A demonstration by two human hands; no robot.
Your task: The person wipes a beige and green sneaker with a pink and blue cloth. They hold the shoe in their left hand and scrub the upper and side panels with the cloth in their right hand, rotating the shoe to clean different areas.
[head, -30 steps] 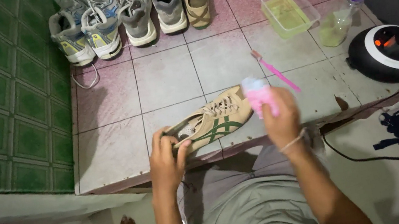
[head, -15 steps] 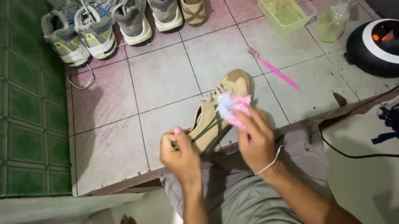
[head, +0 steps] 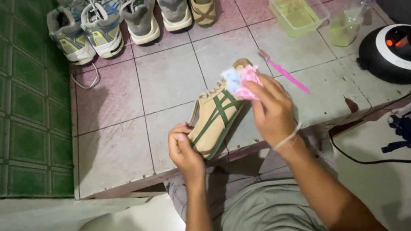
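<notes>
A tan sneaker with dark green stripes [head: 216, 116] is lifted over the front edge of a tiled platform [head: 168, 83], toe pointing away. My left hand [head: 184, 154] grips its heel from below. My right hand [head: 271, 111] is closed on a bunched pink and pale blue cloth [head: 241, 80] and presses it against the shoe's toe end. A pink toothbrush [head: 286, 72] lies on the tiles just right of the cloth.
Several sneakers [head: 133, 12] stand in a row at the back of the platform. A clear tub of yellowish liquid [head: 297, 9] and a spray bottle [head: 355, 9] sit at the right. A round black and white appliance [head: 400, 53] with a black cord [head: 386, 159] is beyond.
The sneaker has turned from lying crosswise to pointing away from me and tilted up. My right hand with the cloth shifted from the shoe's side toward its toe.
</notes>
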